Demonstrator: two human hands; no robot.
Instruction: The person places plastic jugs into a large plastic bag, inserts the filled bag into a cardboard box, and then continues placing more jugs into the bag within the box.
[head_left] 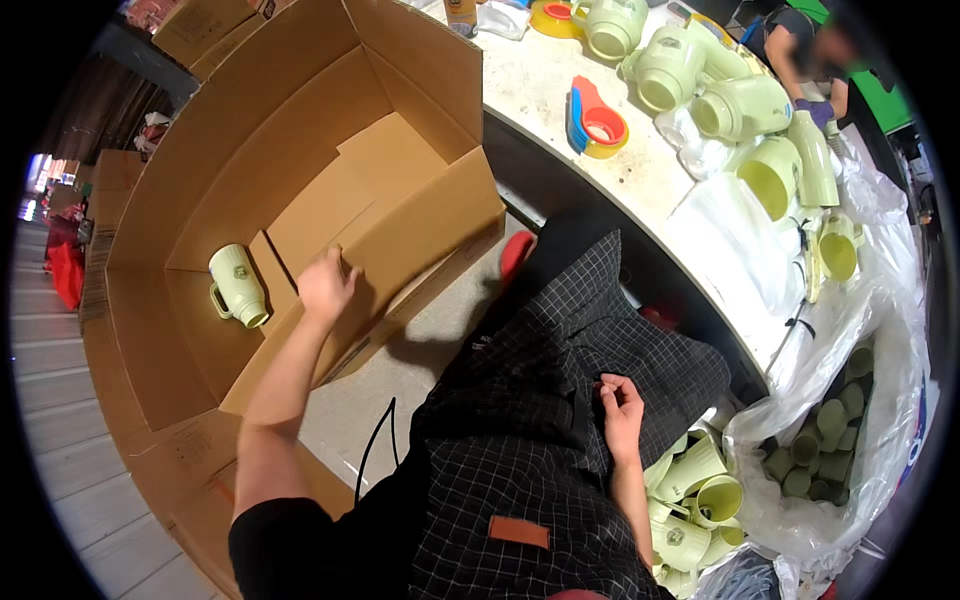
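My left hand point(327, 283) reaches into a large open cardboard box point(420, 225) and rests on its bottom, fingers apart, holding nothing. A pale green plastic jug point(238, 286) with a handle lies on its side in the box, a little to the left of that hand. My right hand point(622, 408) lies on my dark checked apron point(560, 440) at my lap, fingers loosely curled, with nothing visible in it. Just right of and below it sits a heap of pale green jugs point(700, 490).
A white table point(545, 75) at the upper right carries several green jugs point(740, 105), clear plastic bags and a red, blue and yellow tape dispenser point(598, 122). A clear bag of green lids point(830, 430) stands at right. Another person point(800, 50) works at the far corner. More cardboard lies at left.
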